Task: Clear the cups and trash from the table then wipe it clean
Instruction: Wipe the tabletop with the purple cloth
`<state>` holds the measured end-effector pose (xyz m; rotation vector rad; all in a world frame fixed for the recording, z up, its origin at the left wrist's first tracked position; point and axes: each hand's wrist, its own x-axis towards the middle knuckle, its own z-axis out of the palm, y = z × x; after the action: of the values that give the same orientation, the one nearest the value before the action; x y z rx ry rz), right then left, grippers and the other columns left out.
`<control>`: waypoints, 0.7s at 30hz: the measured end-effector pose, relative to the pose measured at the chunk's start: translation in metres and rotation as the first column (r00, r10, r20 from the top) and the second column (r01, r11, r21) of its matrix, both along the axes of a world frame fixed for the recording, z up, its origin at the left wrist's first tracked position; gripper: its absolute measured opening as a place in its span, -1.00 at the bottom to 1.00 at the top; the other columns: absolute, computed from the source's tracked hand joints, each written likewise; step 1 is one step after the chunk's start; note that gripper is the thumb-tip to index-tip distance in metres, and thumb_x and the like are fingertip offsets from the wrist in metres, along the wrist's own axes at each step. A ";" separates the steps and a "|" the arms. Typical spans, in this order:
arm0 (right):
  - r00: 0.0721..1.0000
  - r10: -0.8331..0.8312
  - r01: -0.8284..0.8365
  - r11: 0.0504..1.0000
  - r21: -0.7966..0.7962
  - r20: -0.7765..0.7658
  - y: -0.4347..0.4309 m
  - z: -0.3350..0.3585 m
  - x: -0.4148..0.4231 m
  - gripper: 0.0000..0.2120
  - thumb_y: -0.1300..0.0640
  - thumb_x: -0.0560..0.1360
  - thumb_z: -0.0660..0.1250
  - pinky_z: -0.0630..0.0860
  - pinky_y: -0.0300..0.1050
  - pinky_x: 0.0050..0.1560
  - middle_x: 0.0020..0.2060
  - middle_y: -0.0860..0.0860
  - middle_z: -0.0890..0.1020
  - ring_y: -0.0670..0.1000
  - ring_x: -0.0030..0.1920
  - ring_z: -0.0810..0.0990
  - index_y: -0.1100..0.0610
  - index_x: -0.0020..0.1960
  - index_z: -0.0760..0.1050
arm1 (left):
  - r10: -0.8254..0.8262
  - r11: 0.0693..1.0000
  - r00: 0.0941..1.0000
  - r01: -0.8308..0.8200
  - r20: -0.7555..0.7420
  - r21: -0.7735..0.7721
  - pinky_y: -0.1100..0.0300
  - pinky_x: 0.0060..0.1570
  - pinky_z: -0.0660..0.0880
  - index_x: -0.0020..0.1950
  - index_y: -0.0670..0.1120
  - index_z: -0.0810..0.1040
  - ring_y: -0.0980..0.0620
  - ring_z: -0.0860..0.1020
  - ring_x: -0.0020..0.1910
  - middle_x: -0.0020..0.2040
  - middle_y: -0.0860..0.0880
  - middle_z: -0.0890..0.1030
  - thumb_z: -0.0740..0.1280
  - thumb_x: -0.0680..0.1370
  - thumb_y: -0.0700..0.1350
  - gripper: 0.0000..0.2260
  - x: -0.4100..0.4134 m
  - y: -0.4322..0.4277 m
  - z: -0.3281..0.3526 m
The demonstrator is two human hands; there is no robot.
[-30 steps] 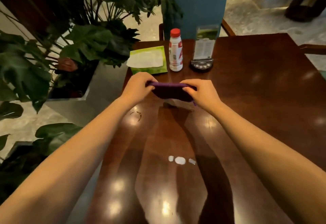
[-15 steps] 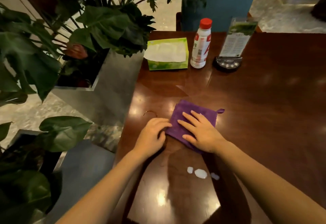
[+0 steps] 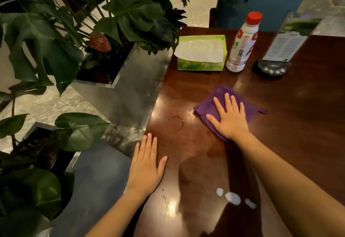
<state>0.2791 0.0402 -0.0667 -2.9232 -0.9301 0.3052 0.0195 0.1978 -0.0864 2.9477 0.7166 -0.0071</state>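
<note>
A folded purple cloth (image 3: 216, 98) lies flat on the dark glossy wooden table (image 3: 298, 124). My right hand (image 3: 229, 119) presses down on it with fingers spread. My left hand (image 3: 147, 167) rests flat on the table's left edge, holding nothing. Between the hands a brown ring stain (image 3: 176, 121) marks the wood, just left of the cloth. Three small white spots (image 3: 233, 198) sit on the table near my right forearm.
At the far side stand a green tissue box (image 3: 201, 53), a white bottle with a red cap (image 3: 242, 44) and a menu stand on a black base (image 3: 280, 50). Large-leaved plants in metal planters (image 3: 119, 79) crowd the table's left edge.
The cloth was held up in both hands, then laid on the table. My left hand has let go and moved to the table's left edge. My right hand pushed the cloth farther away.
</note>
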 end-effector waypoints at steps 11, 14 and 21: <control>0.881 0.472 -0.473 0.881 0.033 0.028 0.087 0.000 -0.054 -0.29 -0.38 0.39 -0.24 -0.16 0.24 0.47 0.54 0.16 -0.03 0.21 0.53 -0.09 -0.19 0.49 0.02 | 0.030 0.999 1.000 -0.030 -0.003 -0.040 0.08 0.44 -0.04 0.49 -0.20 0.08 -0.01 0.01 0.51 0.51 -0.15 0.11 -0.11 0.59 0.22 -0.38 -0.023 -0.014 0.000; 0.786 0.607 -0.615 0.787 0.043 0.118 0.050 -0.006 -0.067 -0.39 -0.33 0.47 -0.08 0.06 0.27 0.44 0.49 0.16 0.21 0.24 0.49 0.15 -0.13 0.46 0.20 | 0.040 0.998 0.999 -0.041 -0.024 -0.045 0.08 0.45 -0.03 0.48 -0.21 0.13 -0.03 0.05 0.50 0.51 -0.15 0.15 -0.11 0.59 0.22 -0.36 -0.038 -0.022 0.001; 0.932 0.346 -0.347 0.938 -0.006 0.106 -0.047 -0.006 -0.017 -0.36 -0.38 0.47 -0.29 -0.01 0.10 0.44 0.51 0.11 0.17 0.19 0.50 0.16 -0.18 0.48 -0.02 | 0.056 0.998 0.997 -0.057 -0.050 -0.035 0.09 0.45 -0.06 0.49 -0.18 0.12 -0.01 0.03 0.51 0.52 -0.13 0.13 -0.12 0.59 0.22 -0.38 -0.038 -0.023 0.004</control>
<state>0.2623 -0.0064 -0.0730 -2.7730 -1.4618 0.1583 -0.0181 0.1746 -0.0825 2.9003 0.7974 -0.0868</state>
